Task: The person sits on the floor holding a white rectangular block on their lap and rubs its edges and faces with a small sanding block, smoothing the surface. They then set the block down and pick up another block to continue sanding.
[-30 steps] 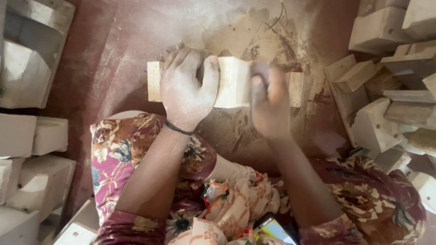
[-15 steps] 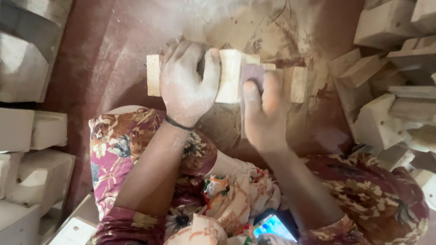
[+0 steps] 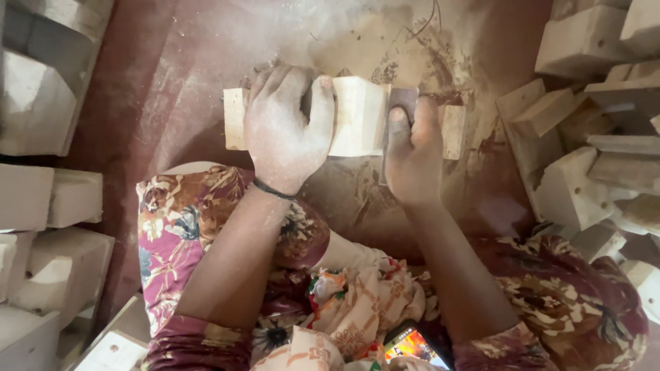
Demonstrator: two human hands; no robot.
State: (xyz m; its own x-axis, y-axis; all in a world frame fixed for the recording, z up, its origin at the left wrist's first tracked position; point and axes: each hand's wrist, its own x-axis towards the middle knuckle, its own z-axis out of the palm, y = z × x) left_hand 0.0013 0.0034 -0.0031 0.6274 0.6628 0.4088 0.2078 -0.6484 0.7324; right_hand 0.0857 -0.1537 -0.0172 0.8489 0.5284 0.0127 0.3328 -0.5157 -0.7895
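My left hand (image 3: 289,130) clamps down over the pale wooden block (image 3: 361,117), fingers curled over its far edge and palm pressing it onto the dusty reddish floor (image 3: 172,89) just ahead of my knees. My right hand (image 3: 412,154) is closed around a small dark sanding piece (image 3: 402,103), thumb along its side, and holds it flat against the block's face near the right end. The block lies crosswise in front of me, its left end sticking out past my left hand and its right end showing beyond my right. Fine dust coats both hands and hangs over the floor, so I judge I am in the middle of sanding this piece, not starting or finishing it. The next stroke, as I judge it, calls for a steady hold with the left so the block does not skid, and even pressure with the right along the face. Stacks of similar cut blocks (image 3: 584,41) sit close on my right, and more pale blocks (image 3: 41,199) on my left
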